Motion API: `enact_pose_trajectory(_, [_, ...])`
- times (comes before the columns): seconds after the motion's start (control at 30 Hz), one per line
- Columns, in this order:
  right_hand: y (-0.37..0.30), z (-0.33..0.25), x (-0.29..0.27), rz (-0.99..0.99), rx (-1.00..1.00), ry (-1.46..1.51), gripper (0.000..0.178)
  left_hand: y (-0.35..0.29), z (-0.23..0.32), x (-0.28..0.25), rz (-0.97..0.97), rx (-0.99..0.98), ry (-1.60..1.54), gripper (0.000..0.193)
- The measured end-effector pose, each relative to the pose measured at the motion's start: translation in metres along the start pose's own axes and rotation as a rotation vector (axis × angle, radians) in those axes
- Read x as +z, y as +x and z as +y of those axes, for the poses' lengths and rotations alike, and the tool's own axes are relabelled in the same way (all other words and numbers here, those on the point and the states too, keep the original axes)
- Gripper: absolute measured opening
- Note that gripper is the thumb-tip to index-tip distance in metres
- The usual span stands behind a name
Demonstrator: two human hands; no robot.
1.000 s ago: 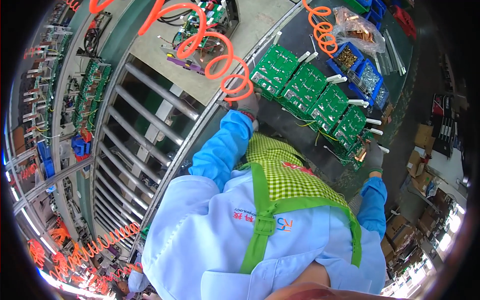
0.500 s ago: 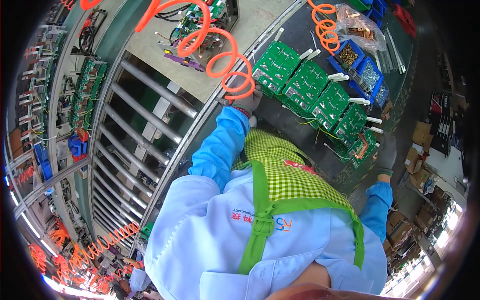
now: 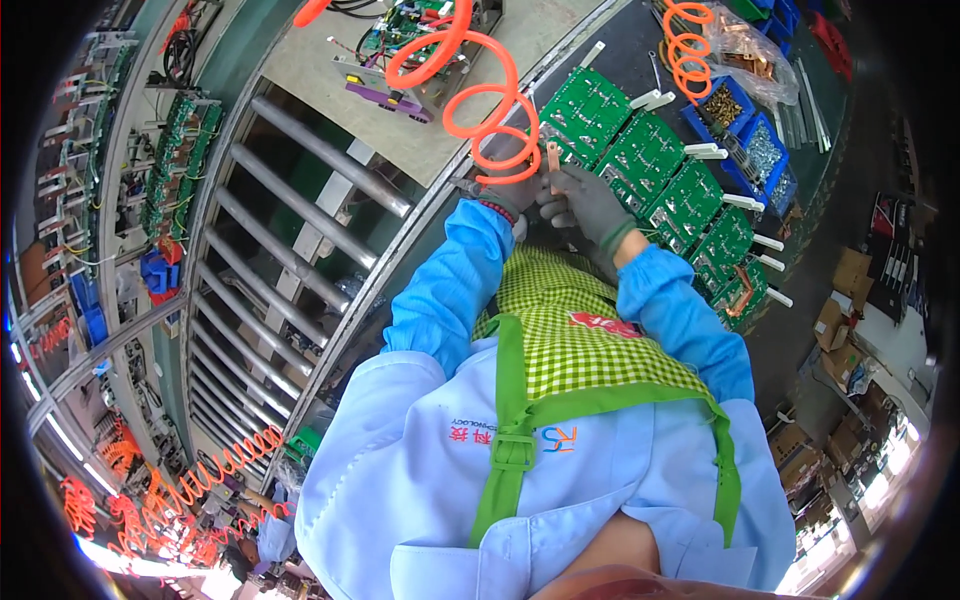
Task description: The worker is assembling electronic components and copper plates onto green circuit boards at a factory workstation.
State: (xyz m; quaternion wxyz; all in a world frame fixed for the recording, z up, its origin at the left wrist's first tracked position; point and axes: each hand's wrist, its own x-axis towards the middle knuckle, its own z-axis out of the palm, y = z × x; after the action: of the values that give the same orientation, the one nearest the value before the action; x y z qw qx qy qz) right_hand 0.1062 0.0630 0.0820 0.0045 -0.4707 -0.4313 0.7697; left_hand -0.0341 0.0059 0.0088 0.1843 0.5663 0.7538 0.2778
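My right hand [image 3: 592, 208], in a dark grey glove, is closed round a small flat copper bar [image 3: 554, 168] that has a hole at its upper end. Close beside it, my left hand [image 3: 508, 197], also gloved, is curled at the end of an orange coiled hose [image 3: 505, 105]. A dark slim part [image 3: 464, 187] juts out to its left; what the fingers grip is mostly hidden behind the coil. Right of both hands lies a slanting row of green circuit boards [image 3: 640, 155] with white sticks. A bent copper piece [image 3: 741, 292] rests on the nearest board.
Blue bins [image 3: 757, 155] of brass and silver fasteners stand beyond the boards, near a clear bag [image 3: 750, 55] of copper parts. A second orange coil [image 3: 688, 50] hangs there. Left of the bench edge runs a roller conveyor [image 3: 290, 205]; an assembly with a purple plate [image 3: 388, 98] sits farther off.
My right hand has come from the far right, beyond the boards, to beside my left hand, and now shows a copper bar. The whole view has shifted slightly; my left hand stays by the coil.
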Motion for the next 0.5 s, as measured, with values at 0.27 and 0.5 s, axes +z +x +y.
enact_pose_trajectory(0.27, [0.047,0.01,0.011,0.07,0.055,0.004,0.026,-0.001,-0.006,0.004,-0.048,-0.268,-0.791,0.016])
enact_pose_trajectory(0.5, [0.052,0.026,0.025,0.145,-0.068,-0.006,0.029,0.005,-0.006,0.004,-0.114,-0.695,-1.33,0.026])
